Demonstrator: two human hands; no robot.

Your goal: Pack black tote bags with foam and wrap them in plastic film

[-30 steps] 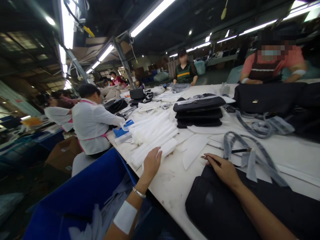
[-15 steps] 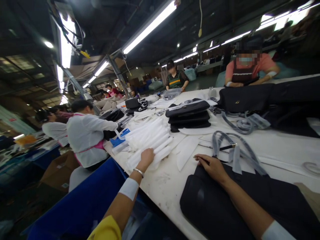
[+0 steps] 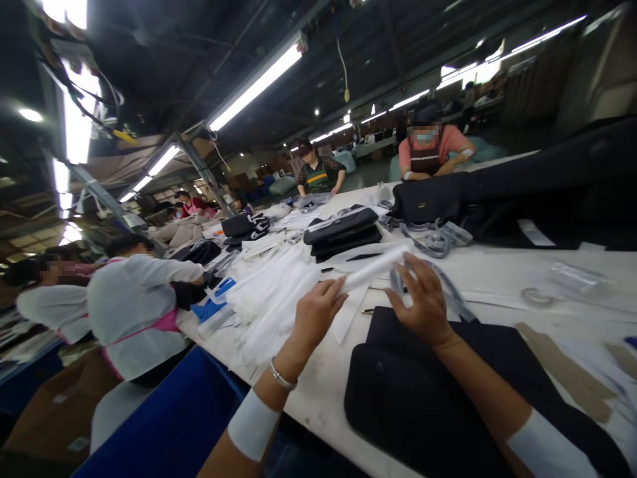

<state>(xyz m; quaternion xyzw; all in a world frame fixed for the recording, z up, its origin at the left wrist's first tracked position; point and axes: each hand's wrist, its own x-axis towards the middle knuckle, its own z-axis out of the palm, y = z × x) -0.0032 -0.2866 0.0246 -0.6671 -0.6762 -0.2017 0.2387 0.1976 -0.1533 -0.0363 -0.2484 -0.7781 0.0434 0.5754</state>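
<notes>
Probably for control, our left hand (image 3: pixel 319 311) pinches the white strip (image 3: pixel 374 268) at one end; right hand (image 3: pixel 424 302) splayed by the other, grip unclear.

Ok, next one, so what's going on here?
A person's left hand holds one end of a white strip that reaches to the right hand; whether the right fingers grip it is unclear. A black bag lies on the table below the right forearm, with a white pile farther left. Co-workers are around the table.
</notes>
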